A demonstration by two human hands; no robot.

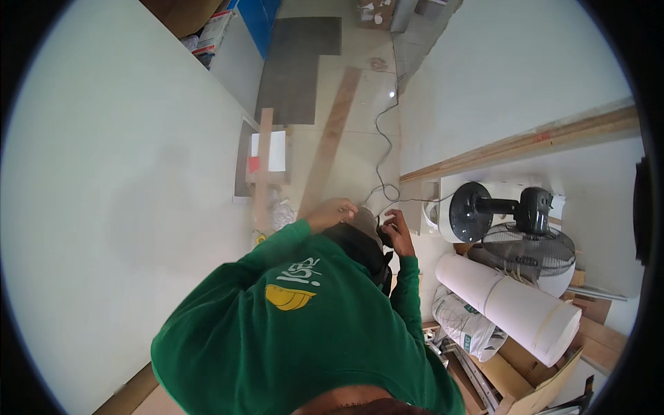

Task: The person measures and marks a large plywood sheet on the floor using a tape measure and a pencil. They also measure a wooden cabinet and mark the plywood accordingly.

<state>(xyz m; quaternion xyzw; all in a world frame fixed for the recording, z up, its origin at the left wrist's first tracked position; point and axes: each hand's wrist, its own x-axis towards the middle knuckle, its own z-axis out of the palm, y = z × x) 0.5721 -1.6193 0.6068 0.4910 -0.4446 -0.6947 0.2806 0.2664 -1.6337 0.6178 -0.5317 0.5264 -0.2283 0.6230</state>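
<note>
Both my hands are close together in front of my waist, at the ends of green sleeves. My left hand (333, 214) has its fingers drawn together at the edge of a grey-brown surface (364, 226); what lies between the fingertips is too small to tell. Across from it, my right hand (398, 233) is curled, with its fingers against a small black part whose kind I cannot make out. Black cloth (353, 243) shows between my forearms, partly covered by the green sweatshirt (297, 332).
A black fan (529, 245) lies tipped over on the right, above a big white roll (508, 308) and a cardboard box (515, 366). A thin cable (379, 155) loops over the floor ahead. Wooden boards (332, 142) and a white wall (124, 187) are to the left.
</note>
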